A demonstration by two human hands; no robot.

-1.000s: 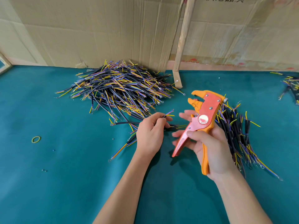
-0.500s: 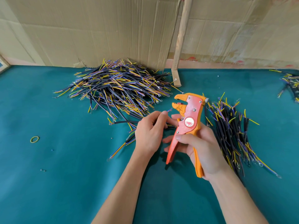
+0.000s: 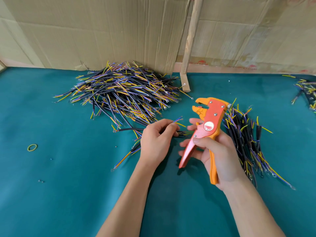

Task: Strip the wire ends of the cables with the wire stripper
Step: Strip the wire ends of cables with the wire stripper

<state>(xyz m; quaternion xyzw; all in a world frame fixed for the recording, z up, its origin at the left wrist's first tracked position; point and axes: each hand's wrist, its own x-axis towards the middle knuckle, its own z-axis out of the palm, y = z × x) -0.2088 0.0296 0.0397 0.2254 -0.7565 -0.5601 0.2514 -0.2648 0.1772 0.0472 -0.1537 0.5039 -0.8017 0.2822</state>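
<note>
Holding the wire stripper [image 3: 207, 124] upright in my right hand [image 3: 220, 156], fingers curled round its spread handles, head apart. My left hand [image 3: 154, 142] pinches a cable [image 3: 177, 119] just left of the tool. One pile of cables [image 3: 123, 93] lies behind on the table [image 3: 68, 194], another bundle [image 3: 246, 139] at right.

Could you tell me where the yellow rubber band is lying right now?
In the head view, the rubber band lies alone on the green table, far left of the left hand.
</note>
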